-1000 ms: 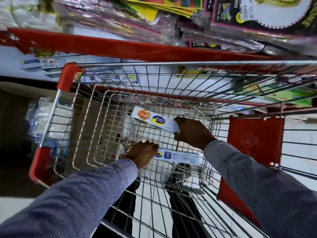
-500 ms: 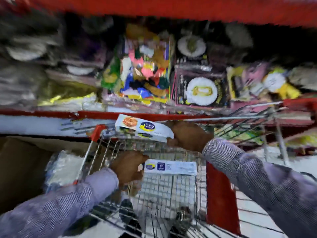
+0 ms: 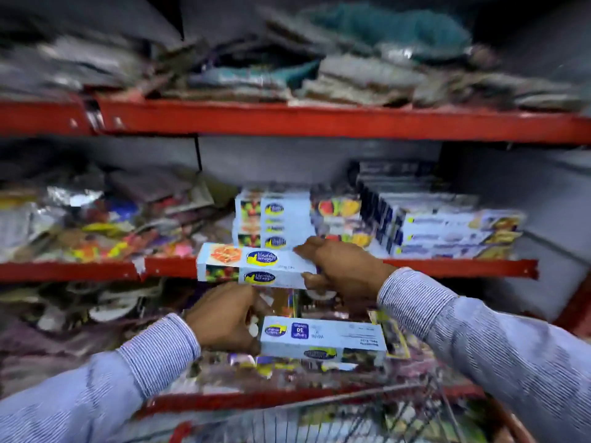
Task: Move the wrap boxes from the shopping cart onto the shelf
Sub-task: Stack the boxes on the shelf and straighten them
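Observation:
My right hand (image 3: pixel 343 266) grips the right end of a pale blue wrap box (image 3: pixel 252 265) with a food picture, held level in front of the red edge of the middle shelf (image 3: pixel 447 266). Lower down, my left hand (image 3: pixel 224 318) holds the left end of a second wrap box (image 3: pixel 323 340), its printed back facing up. A stack of the same wrap boxes (image 3: pixel 271 219) stands on the middle shelf just behind the raised box. The wire rim of the shopping cart (image 3: pixel 367 410) shows at the bottom.
More long boxes (image 3: pixel 447 225) are stacked on the middle shelf to the right. Plastic-wrapped packets (image 3: pixel 96 225) crowd its left side. The upper shelf (image 3: pixel 319 119) and lower shelf (image 3: pixel 224 401) hold loose packets. The view is blurred.
Both hands have lifted their wrap boxes out of the cart and up toward the shelves. The view has swung up from the cart basket to the middle shelf.

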`<state>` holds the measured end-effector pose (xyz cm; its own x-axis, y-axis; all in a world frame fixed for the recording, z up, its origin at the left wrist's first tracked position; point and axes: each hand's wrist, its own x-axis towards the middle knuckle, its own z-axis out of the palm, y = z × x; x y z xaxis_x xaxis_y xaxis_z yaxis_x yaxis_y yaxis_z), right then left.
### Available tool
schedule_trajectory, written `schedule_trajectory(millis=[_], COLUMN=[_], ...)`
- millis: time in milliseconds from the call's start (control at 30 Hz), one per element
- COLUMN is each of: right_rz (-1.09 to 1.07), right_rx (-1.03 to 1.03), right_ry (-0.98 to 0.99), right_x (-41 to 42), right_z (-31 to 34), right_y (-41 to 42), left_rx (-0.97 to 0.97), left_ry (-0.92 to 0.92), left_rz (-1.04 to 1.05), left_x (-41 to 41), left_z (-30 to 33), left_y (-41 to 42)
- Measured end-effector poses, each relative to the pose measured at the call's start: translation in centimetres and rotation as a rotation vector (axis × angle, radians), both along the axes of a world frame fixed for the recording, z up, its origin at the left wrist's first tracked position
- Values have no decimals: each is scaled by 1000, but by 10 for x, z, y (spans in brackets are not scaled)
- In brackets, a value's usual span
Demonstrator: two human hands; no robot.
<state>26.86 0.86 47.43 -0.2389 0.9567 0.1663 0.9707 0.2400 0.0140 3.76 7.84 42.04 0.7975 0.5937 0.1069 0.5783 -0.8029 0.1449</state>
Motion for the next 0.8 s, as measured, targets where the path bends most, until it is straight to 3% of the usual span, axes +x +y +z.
schedule_trajectory(millis=[333,800], right_rz=[-120,-240], right_rx=[92,36], right_ry=[-22,41], right_x=[41,71], right_z=[43,10], right_y=[55,151], left_rx=[33,-22], left_ry=[-85,-18], left_rz=[-32,-45], left_x=[48,71], left_z=[78,66], left_y=[34,84])
